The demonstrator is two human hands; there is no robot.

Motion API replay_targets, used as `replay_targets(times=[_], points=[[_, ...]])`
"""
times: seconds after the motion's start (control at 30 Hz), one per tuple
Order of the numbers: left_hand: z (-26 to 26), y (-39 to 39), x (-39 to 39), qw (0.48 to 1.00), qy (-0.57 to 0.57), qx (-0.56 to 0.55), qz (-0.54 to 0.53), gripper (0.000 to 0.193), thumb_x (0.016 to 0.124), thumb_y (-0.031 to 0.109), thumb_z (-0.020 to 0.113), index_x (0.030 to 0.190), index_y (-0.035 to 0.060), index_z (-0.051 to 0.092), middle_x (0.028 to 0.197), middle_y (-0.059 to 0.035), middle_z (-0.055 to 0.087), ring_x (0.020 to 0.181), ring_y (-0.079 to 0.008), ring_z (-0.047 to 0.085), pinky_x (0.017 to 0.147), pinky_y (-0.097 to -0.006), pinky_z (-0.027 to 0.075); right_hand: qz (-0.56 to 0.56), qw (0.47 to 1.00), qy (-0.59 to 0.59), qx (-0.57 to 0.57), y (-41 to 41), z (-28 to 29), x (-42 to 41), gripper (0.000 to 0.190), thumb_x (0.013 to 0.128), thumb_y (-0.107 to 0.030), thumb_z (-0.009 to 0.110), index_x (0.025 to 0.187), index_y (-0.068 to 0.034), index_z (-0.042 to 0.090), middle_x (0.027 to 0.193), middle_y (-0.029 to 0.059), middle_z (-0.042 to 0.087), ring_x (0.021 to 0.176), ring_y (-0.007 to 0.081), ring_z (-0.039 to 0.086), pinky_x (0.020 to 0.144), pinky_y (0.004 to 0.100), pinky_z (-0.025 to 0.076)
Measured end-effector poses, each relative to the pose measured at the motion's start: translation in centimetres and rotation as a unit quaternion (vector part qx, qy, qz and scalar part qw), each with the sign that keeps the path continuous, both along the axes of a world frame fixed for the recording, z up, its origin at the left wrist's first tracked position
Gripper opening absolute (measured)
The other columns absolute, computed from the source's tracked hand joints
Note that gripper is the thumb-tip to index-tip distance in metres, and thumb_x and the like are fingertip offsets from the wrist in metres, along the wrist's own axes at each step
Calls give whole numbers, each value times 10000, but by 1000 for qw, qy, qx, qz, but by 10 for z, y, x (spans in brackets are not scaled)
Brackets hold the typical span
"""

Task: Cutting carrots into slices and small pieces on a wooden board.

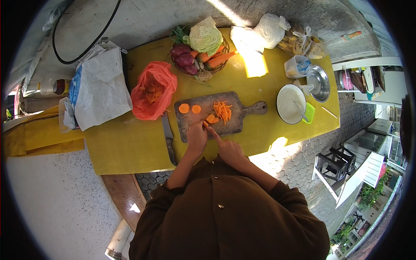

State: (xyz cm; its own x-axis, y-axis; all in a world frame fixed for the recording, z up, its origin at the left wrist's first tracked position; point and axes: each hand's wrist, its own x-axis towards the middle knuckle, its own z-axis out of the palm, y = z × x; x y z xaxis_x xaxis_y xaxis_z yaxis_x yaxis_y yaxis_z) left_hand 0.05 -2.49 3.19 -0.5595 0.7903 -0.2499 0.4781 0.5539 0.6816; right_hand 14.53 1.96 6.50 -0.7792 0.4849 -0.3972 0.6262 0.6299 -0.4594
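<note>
A wooden cutting board (pixel 198 122) with a handle lies before me. My left hand (pixel 196 138) is at its near edge, fingertips closed on a small carrot piece (pixel 205 123). The index finger of my right hand (pixel 230 150) reaches to those fingertips; its other fingers are curled, and whether they hold anything is hidden. Just beyond the hands are thicker carrot pieces (pixel 212 119) and a pile of carrot matchsticks (pixel 222 111). Two carrot slices (pixel 190 108) rest at the board's far left. A kitchen knife (pixel 168 133) lies left of the board.
Beyond the board, a wicker basket (pixel 224 67) bears cabbage, carrots and red-purple vegetables. Orange pieces fill a red plastic bag (pixel 138 109) at left. At right stand a bowl of white batter (pixel 289 102) with a spoon, a metal basin (pixel 325 83) and a plastic tub (pixel 292 70).
</note>
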Motion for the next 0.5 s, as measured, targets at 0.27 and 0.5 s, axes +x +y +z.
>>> replay_targets(times=[0.27, 0.5], points=[[-3, 0, -1, 999, 31, -12, -13, 124, 754, 58, 595, 815, -49, 608, 781, -218, 610, 771, -381, 597, 673, -433, 476, 26, 1000, -6, 4, 3, 3, -2, 875, 705, -34, 525, 1451, -194, 98, 537, 143, 544, 466, 307, 561, 463, 426, 468], [3, 4, 0, 999, 17, -47, -8, 119, 756, 42, 597, 823, -57, 606, 786, -227, 609, 776, -375, 604, 683, -422, 481, 14, 1000, -8, -14, -2, -18, 0, 874, 716, -45, 531, 1451, -221, 92, 537, 143, 543, 465, 311, 558, 461, 427, 462]])
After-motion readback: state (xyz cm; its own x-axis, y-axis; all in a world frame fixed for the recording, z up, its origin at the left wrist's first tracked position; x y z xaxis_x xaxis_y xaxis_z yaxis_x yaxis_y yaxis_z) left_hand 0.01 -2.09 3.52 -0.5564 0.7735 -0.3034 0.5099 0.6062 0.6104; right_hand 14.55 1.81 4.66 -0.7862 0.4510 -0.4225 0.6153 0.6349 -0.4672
